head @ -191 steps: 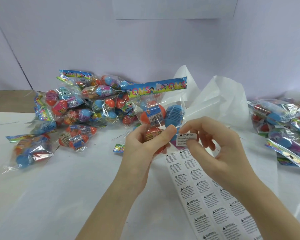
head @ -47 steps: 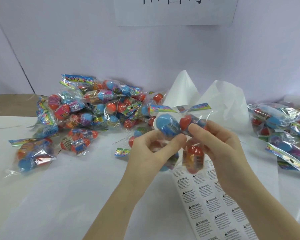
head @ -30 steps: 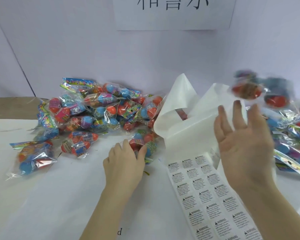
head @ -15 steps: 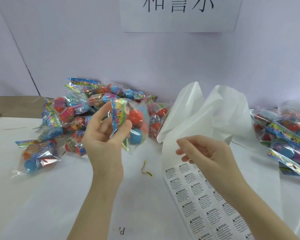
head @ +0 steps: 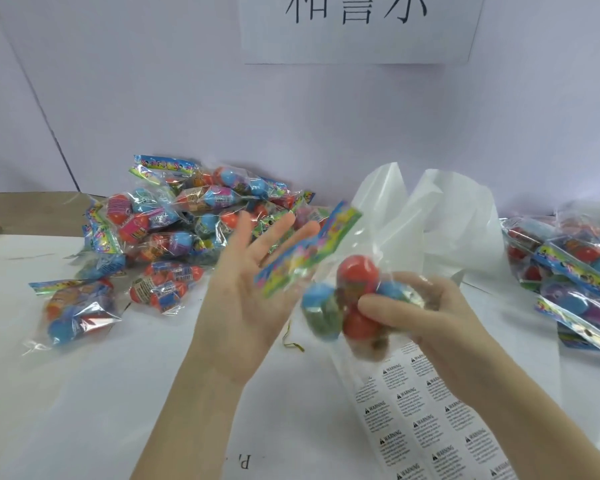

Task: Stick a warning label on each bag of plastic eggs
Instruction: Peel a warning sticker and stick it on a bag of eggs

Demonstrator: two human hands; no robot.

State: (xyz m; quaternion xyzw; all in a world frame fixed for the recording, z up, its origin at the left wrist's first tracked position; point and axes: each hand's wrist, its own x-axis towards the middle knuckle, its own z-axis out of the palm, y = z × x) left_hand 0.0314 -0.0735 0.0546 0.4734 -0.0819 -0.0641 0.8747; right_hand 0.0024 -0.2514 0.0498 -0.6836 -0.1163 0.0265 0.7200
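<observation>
A clear bag of plastic eggs (head: 340,299), with red and blue eggs and a bright header card, is held in the air between my hands. My right hand (head: 430,317) grips its egg end from the right, fingers curled round it. My left hand (head: 253,285) is spread flat, palm up, with the header card lying against its fingers. A sheet of warning labels (head: 426,420) lies on the table under my right wrist. The bag is blurred.
A pile of egg bags (head: 187,230) lies at the back left, with one bag (head: 73,310) apart at the left. More bags (head: 575,271) are heaped at the right. Crumpled white backing paper (head: 440,223) rises behind my hands. A small yellow scrap (head: 291,342) lies on the white table (head: 101,410).
The bag has passed from my left hand's grip to my right hand. My left hand has opened flat. My right hand, empty before, now grips the eggs.
</observation>
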